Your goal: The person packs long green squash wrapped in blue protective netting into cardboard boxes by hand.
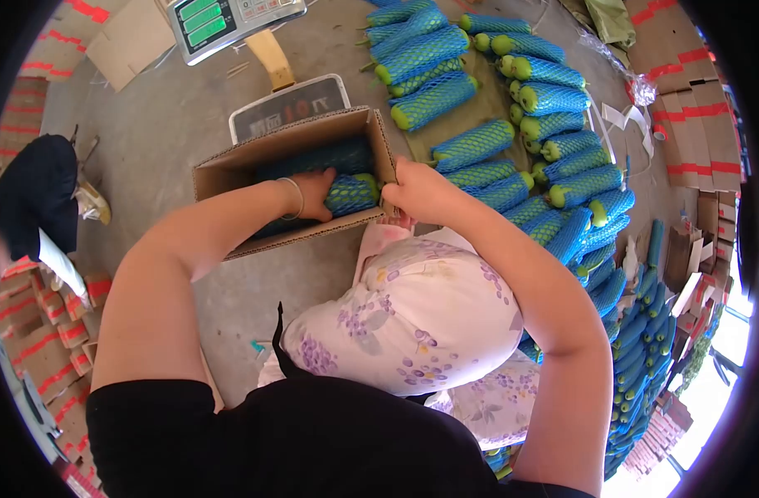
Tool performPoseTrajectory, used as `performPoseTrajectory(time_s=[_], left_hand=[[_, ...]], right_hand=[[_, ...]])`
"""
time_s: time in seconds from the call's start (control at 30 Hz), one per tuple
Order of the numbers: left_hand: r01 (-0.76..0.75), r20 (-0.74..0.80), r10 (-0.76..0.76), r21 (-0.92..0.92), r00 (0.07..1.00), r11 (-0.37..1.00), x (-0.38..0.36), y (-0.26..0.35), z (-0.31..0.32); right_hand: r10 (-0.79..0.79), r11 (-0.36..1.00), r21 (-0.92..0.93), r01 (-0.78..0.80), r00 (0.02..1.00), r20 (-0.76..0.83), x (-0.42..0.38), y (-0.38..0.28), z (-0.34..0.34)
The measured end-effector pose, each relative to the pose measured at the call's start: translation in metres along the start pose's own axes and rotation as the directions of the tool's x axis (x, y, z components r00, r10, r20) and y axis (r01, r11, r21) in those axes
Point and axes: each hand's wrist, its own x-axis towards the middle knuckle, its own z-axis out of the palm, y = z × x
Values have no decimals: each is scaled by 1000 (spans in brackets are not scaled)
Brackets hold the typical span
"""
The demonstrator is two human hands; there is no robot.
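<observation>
An open cardboard box (218, 177) rests tilted on a scale platform (272, 114). Inside it, my left hand (316, 195) is closed around a long green gourd in blue netting (352, 193). Other blue-netted shapes lie deeper in the box, in shadow. My right hand (414, 192) grips the box's right edge, with the thumb near the rim; some of its fingers are hidden behind the cardboard.
Several netted gourds (471, 148) lie in rows on the floor to the right, with a larger pile (637, 365) beyond. The scale's display (205, 23) is at the top. Another person (43, 195) bends at the left. Red-taped cartons (686, 124) stand along both sides.
</observation>
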Motion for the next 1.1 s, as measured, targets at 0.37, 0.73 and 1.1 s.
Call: performPoseTrajectory(time_s=[0.37, 0.73, 1.1], left_hand=[[-123, -327, 14, -316, 945, 941, -94, 37, -69], [-118, -489, 68, -72, 870, 990, -138, 80, -45], [-116, -579, 70, -43, 813, 992, -142, 67, -27]], right_hand=[[284, 925, 95, -368, 502, -817, -89, 175, -46], [-81, 947, -274, -167, 703, -707, -8, 240, 86], [2, 366, -925, -100, 994, -107, -143, 245, 4]])
